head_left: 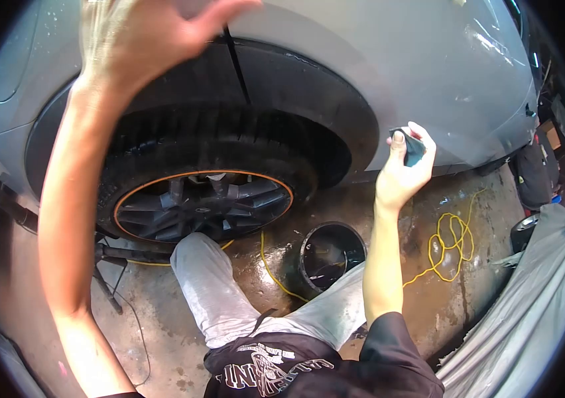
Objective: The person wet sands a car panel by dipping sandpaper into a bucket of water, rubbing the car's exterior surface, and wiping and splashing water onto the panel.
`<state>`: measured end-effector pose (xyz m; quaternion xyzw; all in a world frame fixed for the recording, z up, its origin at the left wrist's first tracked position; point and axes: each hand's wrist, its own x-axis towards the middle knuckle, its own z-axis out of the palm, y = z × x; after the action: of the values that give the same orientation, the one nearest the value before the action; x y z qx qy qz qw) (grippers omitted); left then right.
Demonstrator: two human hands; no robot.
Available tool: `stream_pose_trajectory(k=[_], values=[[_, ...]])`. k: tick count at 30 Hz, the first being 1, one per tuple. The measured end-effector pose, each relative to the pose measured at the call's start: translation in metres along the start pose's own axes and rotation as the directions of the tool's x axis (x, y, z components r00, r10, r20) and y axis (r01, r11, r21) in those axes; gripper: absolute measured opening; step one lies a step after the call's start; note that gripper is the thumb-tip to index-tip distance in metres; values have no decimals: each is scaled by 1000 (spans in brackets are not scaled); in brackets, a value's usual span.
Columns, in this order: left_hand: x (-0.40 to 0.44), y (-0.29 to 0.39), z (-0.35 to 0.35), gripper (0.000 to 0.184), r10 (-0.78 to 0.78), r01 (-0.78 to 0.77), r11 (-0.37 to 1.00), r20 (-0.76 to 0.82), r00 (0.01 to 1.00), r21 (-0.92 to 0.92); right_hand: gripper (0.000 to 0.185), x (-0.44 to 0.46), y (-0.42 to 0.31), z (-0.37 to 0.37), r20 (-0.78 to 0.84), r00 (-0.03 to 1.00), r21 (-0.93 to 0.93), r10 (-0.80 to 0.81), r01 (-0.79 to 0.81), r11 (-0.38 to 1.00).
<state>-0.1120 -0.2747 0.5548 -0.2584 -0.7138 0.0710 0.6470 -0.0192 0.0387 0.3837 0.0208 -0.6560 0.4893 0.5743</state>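
My left hand (153, 33) reaches up over the car's wheel arch, blurred by motion, at the top of the head view. Its thumb sticks out to the right, apart from the palm; the other fingers are partly cut off, and I see nothing held. My right hand (407, 169) is raised near the silver-grey body panel (375, 60). Thumb and fingers pinch a folded dark sheet (415, 149) that looks like sandpaper. Below my left hand is the wheel (203, 205), with an orange ring around its dark spoked rim. Black trim (296, 76) borders the arch.
A black bucket (325, 259) holding liquid stands on the wet concrete floor between my knees. A yellow cord (451, 249) lies coiled at the right and runs past the bucket. Grey sheeting (521, 292) hangs at the right. A dark stand or jack (123, 253) is at the left.
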Motion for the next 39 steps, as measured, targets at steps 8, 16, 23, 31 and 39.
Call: stream_pose_trajectory(k=[8,16,23,31,39], values=[[30,0,-6,80,-24,27,996,31,999,-90,18,-42,31,-29,156,983,14,94,-97,995],[25,-61,-9,79,-11,6,996,51,999,85,18,33,-14,70,71,904,-47,-422,426,904],[26,-62,-10,77,22,-22,1000,-22,1000,-15,24,59,-61,120,87,711,-38,-698,702,711],[33,-53,-20,77,-7,3,997,46,999,82,21,60,-57,118,29,796,-5,-604,605,796],[32,-63,-11,81,128,-95,936,75,989,-340,19,39,67,5,-58,971,-187,-230,216,958]])
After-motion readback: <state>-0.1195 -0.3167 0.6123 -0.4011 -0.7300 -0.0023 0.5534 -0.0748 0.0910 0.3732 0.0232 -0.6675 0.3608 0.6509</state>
